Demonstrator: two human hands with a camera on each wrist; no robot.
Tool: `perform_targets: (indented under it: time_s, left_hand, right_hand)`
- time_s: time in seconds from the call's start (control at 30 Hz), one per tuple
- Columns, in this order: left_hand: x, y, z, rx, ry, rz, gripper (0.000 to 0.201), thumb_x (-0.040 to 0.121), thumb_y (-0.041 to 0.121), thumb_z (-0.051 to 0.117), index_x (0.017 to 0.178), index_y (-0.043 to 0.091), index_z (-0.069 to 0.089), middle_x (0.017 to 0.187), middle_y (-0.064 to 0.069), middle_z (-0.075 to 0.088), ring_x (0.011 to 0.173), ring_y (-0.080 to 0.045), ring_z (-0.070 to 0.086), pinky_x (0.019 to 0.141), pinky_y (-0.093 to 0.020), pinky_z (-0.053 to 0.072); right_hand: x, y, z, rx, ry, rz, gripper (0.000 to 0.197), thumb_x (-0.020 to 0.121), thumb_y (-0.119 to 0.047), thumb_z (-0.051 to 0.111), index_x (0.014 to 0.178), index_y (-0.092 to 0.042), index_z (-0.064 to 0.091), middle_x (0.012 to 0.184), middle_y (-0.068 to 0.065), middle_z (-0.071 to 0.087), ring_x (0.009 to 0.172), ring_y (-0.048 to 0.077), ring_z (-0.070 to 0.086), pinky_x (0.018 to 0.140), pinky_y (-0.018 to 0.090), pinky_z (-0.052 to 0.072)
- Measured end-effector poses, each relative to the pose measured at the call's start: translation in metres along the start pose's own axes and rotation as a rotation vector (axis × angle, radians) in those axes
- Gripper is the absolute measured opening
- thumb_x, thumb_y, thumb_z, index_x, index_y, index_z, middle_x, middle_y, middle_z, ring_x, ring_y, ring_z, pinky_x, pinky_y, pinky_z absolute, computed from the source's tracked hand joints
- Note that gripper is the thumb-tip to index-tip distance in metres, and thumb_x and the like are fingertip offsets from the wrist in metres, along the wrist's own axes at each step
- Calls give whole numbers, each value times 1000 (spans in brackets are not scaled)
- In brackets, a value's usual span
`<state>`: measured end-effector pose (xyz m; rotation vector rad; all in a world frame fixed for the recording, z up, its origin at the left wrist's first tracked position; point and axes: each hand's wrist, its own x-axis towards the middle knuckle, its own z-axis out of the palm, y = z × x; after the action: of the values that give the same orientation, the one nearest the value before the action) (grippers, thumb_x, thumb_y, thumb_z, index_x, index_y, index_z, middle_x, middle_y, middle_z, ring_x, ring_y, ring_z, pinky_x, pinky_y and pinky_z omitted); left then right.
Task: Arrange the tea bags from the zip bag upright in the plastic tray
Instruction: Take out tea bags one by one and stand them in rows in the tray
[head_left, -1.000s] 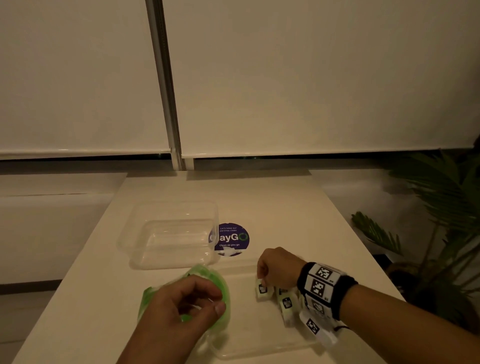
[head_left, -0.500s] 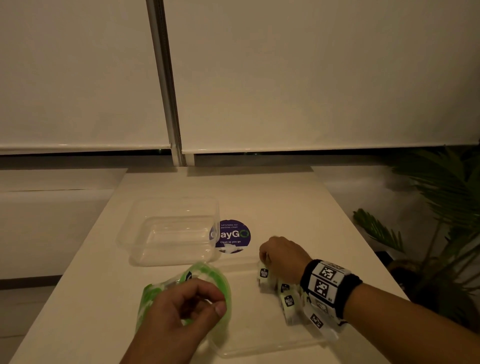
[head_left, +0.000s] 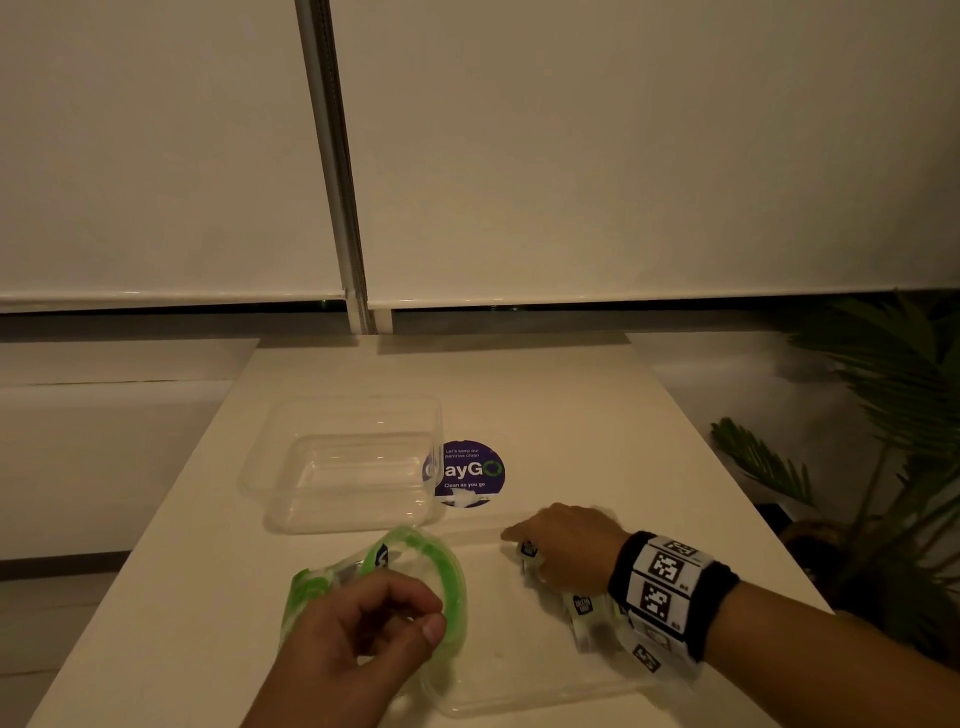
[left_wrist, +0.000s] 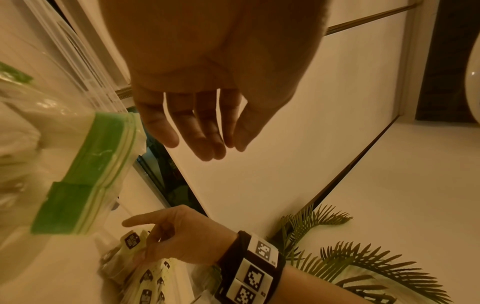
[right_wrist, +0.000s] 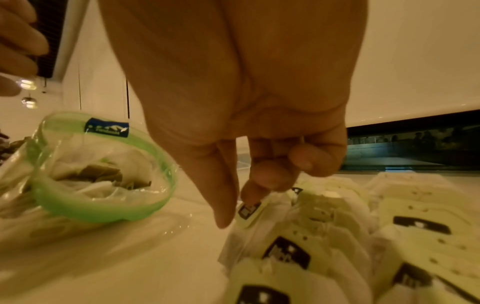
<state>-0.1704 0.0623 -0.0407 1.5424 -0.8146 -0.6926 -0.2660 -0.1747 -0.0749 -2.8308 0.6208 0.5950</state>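
The zip bag (head_left: 453, 577), with its green seal strip, lies on the table with its mouth held round and open; in the right wrist view the bag (right_wrist: 103, 209) has tea bags inside. My left hand (head_left: 426, 623) hovers at its rim, and the left wrist view shows its fingers (left_wrist: 207, 148) relaxed and holding nothing. Several tea bags (head_left: 582, 605) lie overlapping in a shallow clear tray (head_left: 519, 696) at the near right. My right hand (right_wrist: 239, 209) pinches the paper tag of one tea bag (right_wrist: 249, 214) between thumb and index finger.
A deeper clear plastic container (head_left: 291, 499) stands behind the zip bag, beside a round purple sticker (head_left: 467, 473). The table's right edge is near my right wrist, with a potted plant (head_left: 883, 441) beyond it. Window blinds close off the back.
My right hand has stayed over the pile, and its index finger now sticks out to the left. The zip bag's mouth looks rounder and wider.
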Motion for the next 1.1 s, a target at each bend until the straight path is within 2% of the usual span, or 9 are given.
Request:
perform_targets:
  time_s: [0.13, 0.3, 0.37, 0.47, 0.53, 0.6, 0.73, 1.0, 1.1]
  left_hand:
    - [-1, -1, 1, 6, -5, -11, 32, 47, 40, 76, 69, 17, 74, 66, -21, 66, 60, -19, 60, 65, -30, 48]
    - [-2, -1, 1, -10, -16, -37, 23, 50, 31, 78, 67, 17, 74, 60, -14, 65, 58, -17, 62, 63, -27, 49]
    - [-1, -1, 2, -17, -18, -40, 27, 47, 35, 78, 66, 17, 73, 59, -13, 65, 58, -17, 62, 63, -26, 50]
    - [-1, 0, 4, -12, -18, -40, 24, 48, 29, 79, 67, 16, 73, 58, -13, 65, 56, -17, 62, 60, -21, 49]
    - [-2, 1, 4, -17, -24, -46, 20, 49, 25, 80, 65, 16, 73, 58, -14, 65, 56, -19, 62, 59, -20, 49]
    - [-3, 1, 3, -6, -26, -47, 22, 47, 29, 80, 64, 16, 73, 60, -16, 66, 57, -20, 62, 60, -21, 49]
    - [-3, 2, 2, -22, -18, -58, 10, 56, 14, 75, 65, 15, 73, 57, -15, 65, 55, -18, 62, 59, -18, 49]
    - [-4, 5, 2, -37, -35, -57, 12, 57, 13, 74, 69, 14, 74, 56, -16, 65, 54, -19, 62, 58, -21, 49]
    - [-4, 6, 1, -42, -44, -67, 15, 55, 16, 77, 70, 15, 74, 57, -15, 65, 55, -19, 62, 58, -21, 49]
  right_hand:
    - [0, 3, 0, -10, -18, 16, 46, 94, -26, 56, 140, -27, 50, 137, 4, 55, 123, 25, 53, 98, 35, 43]
    - [-1, 6, 2, 50, -15, -11, 44, 93, -23, 57, 137, -27, 55, 134, 1, 58, 122, 23, 53, 99, 32, 43]
    - [0, 6, 4, 58, -10, -15, 44, 92, -22, 55, 136, -30, 55, 134, 0, 58, 122, 22, 54, 100, 33, 44]
    - [-1, 2, 8, 3, -87, -31, 45, 94, -19, 50, 137, -32, 53, 138, -2, 55, 126, 22, 50, 103, 33, 41]
    - [-2, 0, 9, -80, -146, -49, 42, 94, -18, 49, 134, -30, 55, 133, 1, 58, 124, 26, 52, 101, 37, 43]
    - [-3, 0, 11, -122, -166, -58, 37, 93, -18, 50, 128, -27, 59, 126, 3, 62, 118, 28, 55, 98, 39, 47]
    - [0, 5, 17, -119, -167, -45, 38, 95, -20, 48, 130, -31, 59, 129, 0, 61, 120, 27, 55, 101, 39, 45]
    - [-3, 3, 16, -96, -151, -60, 37, 98, -21, 47, 132, -30, 59, 131, -1, 61, 120, 25, 55, 100, 36, 44]
    - [-3, 1, 13, -85, -149, -61, 38, 94, -15, 48, 126, -28, 61, 123, 3, 64, 114, 27, 58, 95, 35, 46]
